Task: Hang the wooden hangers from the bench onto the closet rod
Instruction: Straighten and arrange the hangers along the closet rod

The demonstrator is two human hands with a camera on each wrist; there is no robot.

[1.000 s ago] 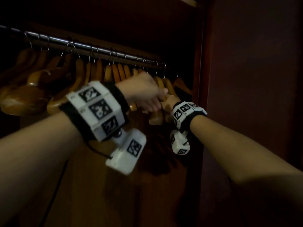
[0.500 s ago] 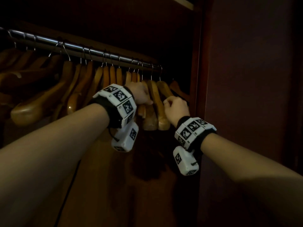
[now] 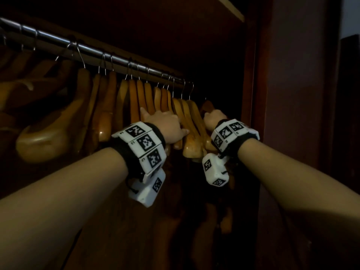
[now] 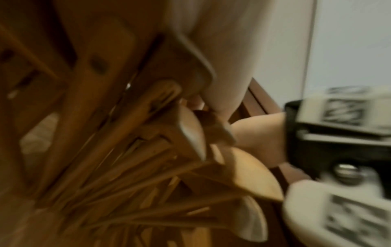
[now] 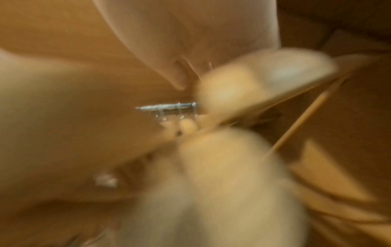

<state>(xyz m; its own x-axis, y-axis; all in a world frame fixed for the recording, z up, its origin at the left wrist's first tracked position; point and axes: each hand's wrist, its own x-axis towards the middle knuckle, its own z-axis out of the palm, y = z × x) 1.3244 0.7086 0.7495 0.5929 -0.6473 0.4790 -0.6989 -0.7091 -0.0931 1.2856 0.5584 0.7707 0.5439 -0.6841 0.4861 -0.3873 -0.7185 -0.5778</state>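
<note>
A metal closet rod [image 3: 97, 53] slopes down to the right and carries several wooden hangers [image 3: 134, 98] by their wire hooks. My left hand [image 3: 163, 123] lies across the arms of the middle hangers, one finger stretched up to the left and the thumb out to the right against a hanger arm [image 3: 187, 133]. My right hand [image 3: 213, 118] is curled round the shoulder of the last, darker hanger [image 3: 207, 106] at the rod's right end. The left wrist view is blurred and shows hanger ends [image 4: 190, 133] under the hand. In the equally blurred right wrist view a short piece of rod [image 5: 169, 107] shows.
The closet's dark side wall [image 3: 292, 114] stands close to the right of my right hand. A shelf edge [image 3: 231, 8] runs above. Larger, broad-shouldered hangers [image 3: 44, 141] hang at the left. Below the hangers the closet is dark.
Both hands have moved deeper and higher toward the rod and now sit apart. The left hand has uncurled and spread over the hangers. The right hand stays on the end hanger.
</note>
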